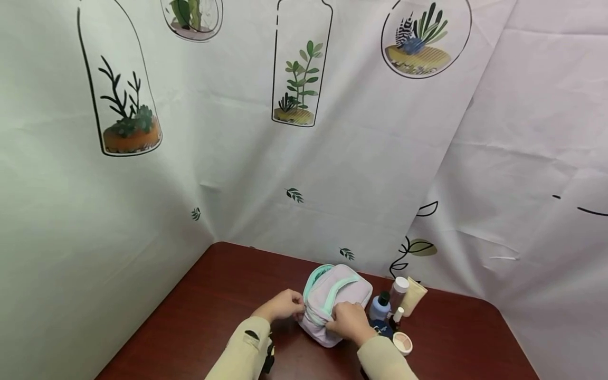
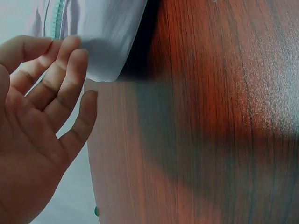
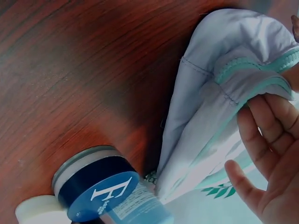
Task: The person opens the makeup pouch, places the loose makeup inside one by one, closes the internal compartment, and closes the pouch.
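A soft lilac cosmetic bag (image 1: 349,293) with mint zipper trim and a mint handle strap (image 1: 336,291) sits on the table, its zipper partly parted at the left side. My left hand (image 1: 283,305) is at the bag's left edge; thumb and forefinger pinch by the mint zipper (image 2: 57,18), and whether they hold a pull tab is hidden. With curled fingers my right hand (image 1: 352,320) grips the fabric edge at the bag's front corner. In the right wrist view, those fingers (image 3: 261,126) hook under the mint-edged flap. The bag's inside is mostly hidden.
Right of the bag stand a blue bottle (image 1: 379,309) with black cap, a white-capped bottle (image 1: 399,287), a cream tube (image 1: 414,296) and a small white-capped bottle (image 1: 397,317). A dark blue round jar (image 3: 100,186) and a round powder compact (image 1: 402,343) lie near my right wrist.
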Motion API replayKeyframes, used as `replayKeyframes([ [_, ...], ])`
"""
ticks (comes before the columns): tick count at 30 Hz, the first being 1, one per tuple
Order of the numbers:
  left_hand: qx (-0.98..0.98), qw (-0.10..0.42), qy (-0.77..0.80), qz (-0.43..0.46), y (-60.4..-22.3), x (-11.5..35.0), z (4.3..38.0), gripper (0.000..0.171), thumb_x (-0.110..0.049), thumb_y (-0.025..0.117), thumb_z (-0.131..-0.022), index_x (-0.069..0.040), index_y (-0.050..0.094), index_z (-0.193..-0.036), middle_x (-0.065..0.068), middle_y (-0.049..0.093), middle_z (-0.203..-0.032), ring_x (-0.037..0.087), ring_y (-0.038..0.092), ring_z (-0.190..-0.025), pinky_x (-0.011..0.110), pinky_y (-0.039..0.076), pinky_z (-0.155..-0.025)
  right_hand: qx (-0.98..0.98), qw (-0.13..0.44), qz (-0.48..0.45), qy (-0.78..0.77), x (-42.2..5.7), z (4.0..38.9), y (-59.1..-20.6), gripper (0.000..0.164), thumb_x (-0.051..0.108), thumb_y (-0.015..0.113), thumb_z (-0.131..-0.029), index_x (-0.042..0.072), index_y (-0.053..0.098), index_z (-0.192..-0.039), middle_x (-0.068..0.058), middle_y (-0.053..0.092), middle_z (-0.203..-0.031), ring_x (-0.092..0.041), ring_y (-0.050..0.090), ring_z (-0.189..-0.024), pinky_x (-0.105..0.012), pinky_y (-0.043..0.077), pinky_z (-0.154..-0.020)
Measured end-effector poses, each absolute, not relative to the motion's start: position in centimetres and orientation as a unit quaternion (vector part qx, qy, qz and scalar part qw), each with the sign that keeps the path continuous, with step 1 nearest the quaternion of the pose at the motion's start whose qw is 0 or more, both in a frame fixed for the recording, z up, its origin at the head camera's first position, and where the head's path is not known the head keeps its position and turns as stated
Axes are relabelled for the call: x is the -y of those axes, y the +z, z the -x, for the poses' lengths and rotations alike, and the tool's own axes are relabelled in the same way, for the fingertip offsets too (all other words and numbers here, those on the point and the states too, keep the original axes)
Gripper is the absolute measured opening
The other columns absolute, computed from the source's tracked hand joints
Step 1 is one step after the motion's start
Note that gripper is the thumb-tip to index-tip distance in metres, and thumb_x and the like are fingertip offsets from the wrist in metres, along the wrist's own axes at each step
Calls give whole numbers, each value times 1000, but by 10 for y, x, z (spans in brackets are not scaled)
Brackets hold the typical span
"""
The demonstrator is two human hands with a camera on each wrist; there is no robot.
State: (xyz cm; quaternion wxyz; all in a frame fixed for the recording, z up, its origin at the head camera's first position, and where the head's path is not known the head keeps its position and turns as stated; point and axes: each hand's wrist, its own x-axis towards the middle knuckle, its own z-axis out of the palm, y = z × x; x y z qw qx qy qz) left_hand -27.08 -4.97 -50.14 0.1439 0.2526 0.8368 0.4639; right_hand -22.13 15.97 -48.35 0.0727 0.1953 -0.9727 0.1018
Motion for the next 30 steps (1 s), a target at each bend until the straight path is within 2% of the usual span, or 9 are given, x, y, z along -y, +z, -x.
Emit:
replayKeyframes([
  [7,-789,269,496,-242,-500,52,264,14,-2,60,-79,8,67,-73,14,66,-65,13,59,-52,31,51,-55,970,114,-205,62,-151,220,-489,38,27,69,-62,21,37,-43,14,31,-40,-8,34,-41,-32,30,-49],
  [10,-785,278,502,-232,-501,53,263,14,-4,62,-80,7,68,-74,14,67,-67,13,60,-53,34,51,-55,966,115,-224,52,-153,220,-488,35,29,69,-62,20,40,-47,12,35,-45,-9,37,-45,-32,30,-50],
  [13,-785,276,507,-226,-502,55,264,14,-3,62,-81,8,68,-74,15,67,-67,14,60,-53,37,52,-57,965,83,-242,48,-163,221,-481,36,37,74,-64,20,43,-56,10,39,-58,-13,41,-56,-32,32,-54],
  [16,-784,276,510,-222,-501,59,266,13,-1,61,-81,8,68,-76,16,67,-67,14,60,-54,37,52,-58,967,43,-248,46,-178,223,-473,43,41,83,-56,17,50,-70,5,42,-74,-16,44,-71,-36,35,-60],
  [18,-788,272,506,-222,-502,60,268,12,-2,61,-81,7,69,-76,15,67,-67,14,60,-54,33,51,-56,968,38,-246,37,-187,227,-471,47,32,87,-51,15,54,-80,2,46,-83,-20,48,-78,-40,39,-65],
  [20,-793,269,498,-225,-502,62,269,12,-3,61,-81,5,70,-76,14,67,-67,14,61,-55,29,48,-52,967,58,-247,16,-194,231,-474,44,17,85,-54,13,58,-89,-1,50,-90,-23,52,-84,-43,42,-67],
  [23,-797,266,492,-227,-503,64,270,12,-4,61,-81,3,70,-76,14,67,-68,16,62,-56,25,44,-49,959,112,-258,-20,-201,236,-486,34,1,73,-63,13,63,-93,-2,57,-95,-23,57,-87,-44,45,-71],
  [27,-800,260,491,-226,-503,65,269,12,-4,61,-81,3,70,-76,13,67,-67,18,63,-58,25,44,-51,938,175,-297,-35,-206,238,-498,20,7,71,-72,14,71,-91,1,65,-93,-19,62,-84,-39,48,-72],
  [30,-804,245,493,-226,-503,67,268,12,-5,62,-81,3,69,-75,11,67,-66,18,63,-58,26,44,-52,927,211,-310,-14,-206,237,-498,13,12,73,-73,14,73,-85,3,68,-86,-16,64,-77,-34,50,-68],
])
